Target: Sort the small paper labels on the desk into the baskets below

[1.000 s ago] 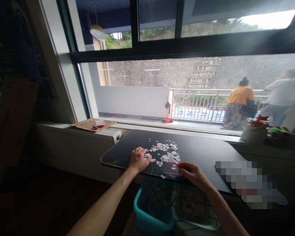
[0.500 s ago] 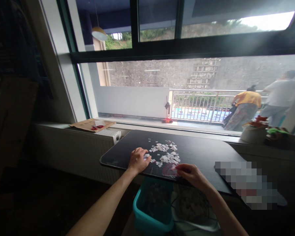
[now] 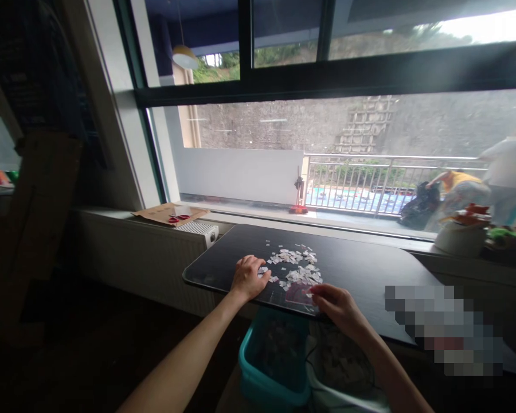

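A loose pile of small white paper pieces (image 3: 303, 275) is spread over the dark table (image 3: 365, 269). My left hand (image 3: 250, 278) rests at the pile's left side, fingers curved and slightly apart, with a few pieces by the fingertips. A transparent pinkish protractor (image 3: 298, 293) lies flat near the front edge. At its right end my right hand (image 3: 335, 305) has thumb and forefinger pinched together, with a small white piece showing at the tips. The other fingers of that hand are curled.
Under the front edge stand a teal bin (image 3: 243, 361) and a pale bin (image 3: 327, 396), both with scraps inside. Red-handled scissors (image 3: 178, 218) lie on brown paper (image 3: 155, 214) by the window. A blurred-out item (image 3: 447, 330) covers the table's right end. Two people are outside.
The view has swung slightly left. My hands stay close to the same spots, and the protractor seems a little further left on the table. Outside, the person in yellow bends lower beside a black bag.
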The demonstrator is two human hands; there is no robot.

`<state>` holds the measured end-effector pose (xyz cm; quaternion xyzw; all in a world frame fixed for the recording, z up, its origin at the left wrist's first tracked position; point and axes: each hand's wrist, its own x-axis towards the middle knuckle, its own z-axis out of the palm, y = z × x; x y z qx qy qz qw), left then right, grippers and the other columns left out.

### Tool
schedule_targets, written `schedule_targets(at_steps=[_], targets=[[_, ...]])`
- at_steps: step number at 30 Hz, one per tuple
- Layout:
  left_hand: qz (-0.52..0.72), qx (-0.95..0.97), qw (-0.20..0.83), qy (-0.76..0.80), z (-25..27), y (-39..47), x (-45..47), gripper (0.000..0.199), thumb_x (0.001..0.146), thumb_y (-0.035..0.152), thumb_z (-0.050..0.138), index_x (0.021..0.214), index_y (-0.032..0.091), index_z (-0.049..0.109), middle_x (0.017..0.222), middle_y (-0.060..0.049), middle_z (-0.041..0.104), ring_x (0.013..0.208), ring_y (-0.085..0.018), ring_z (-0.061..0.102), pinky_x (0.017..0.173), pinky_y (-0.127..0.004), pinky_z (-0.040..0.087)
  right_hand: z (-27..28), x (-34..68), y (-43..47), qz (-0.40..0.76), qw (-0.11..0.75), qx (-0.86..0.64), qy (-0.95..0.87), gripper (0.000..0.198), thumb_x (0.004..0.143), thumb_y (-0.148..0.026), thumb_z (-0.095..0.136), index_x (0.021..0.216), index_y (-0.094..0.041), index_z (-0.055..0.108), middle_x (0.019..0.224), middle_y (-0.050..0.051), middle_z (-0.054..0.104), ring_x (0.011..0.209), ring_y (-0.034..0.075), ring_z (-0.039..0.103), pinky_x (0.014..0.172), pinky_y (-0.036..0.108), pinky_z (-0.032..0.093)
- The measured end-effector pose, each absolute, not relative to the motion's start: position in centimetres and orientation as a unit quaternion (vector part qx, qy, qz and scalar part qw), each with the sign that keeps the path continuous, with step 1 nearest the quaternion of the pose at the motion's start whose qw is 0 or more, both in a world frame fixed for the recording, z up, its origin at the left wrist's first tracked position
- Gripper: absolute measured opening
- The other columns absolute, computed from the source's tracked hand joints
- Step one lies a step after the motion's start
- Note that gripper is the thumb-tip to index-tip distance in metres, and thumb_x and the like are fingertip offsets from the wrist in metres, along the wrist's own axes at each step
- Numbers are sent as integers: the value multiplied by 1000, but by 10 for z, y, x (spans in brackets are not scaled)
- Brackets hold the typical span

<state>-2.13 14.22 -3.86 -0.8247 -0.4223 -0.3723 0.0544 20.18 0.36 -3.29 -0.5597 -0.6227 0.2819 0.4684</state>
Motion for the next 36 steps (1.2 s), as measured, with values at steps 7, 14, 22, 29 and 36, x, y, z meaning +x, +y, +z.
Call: schedule_targets(at_steps=[7,14,22,29,36], targets=[[-377,-820,41,-429,-35,140,-21,17,76,33,57,87,22,64,91,-6,64,102,-26,54,91,-40,40,-43,205,27,171,469,-626,-599,34,74,-40,57,91,-15,72,70,5,69,62,17,59,60,28,46],[-373,-823,39,-426,-36,140,-22,18,76,33,56,88,23,64,90,-5,64,100,-25,53,91,-40,40,-41,202,21,170,462,-627,-603,35,76,-42,56,92,-16,72,74,6,70,64,18,61,58,27,46],[-380,-821,43,-425,-38,141,-22,19,76,33,57,88,21,65,91,-6,64,100,-25,54,90,-41,40,-36,201,16,150,450,-658,-585,29,74,-37,55,86,-18,72,73,5,70,66,19,63,60,28,46],[-380,-819,44,-428,-38,141,-22,18,75,33,57,88,22,65,90,-6,64,100,-25,53,90,-40,40,-34,197,14,165,461,-638,-595,31,74,-39,56,88,-17,72,72,5,70,63,18,62,57,27,45],[-379,-821,47,-425,-40,142,-22,19,76,34,56,88,22,64,91,-6,64,101,-25,54,90,-40,40,-33,196,11,163,454,-647,-590,29,76,-38,54,88,-18,71,69,3,69,60,17,60,56,27,44]])
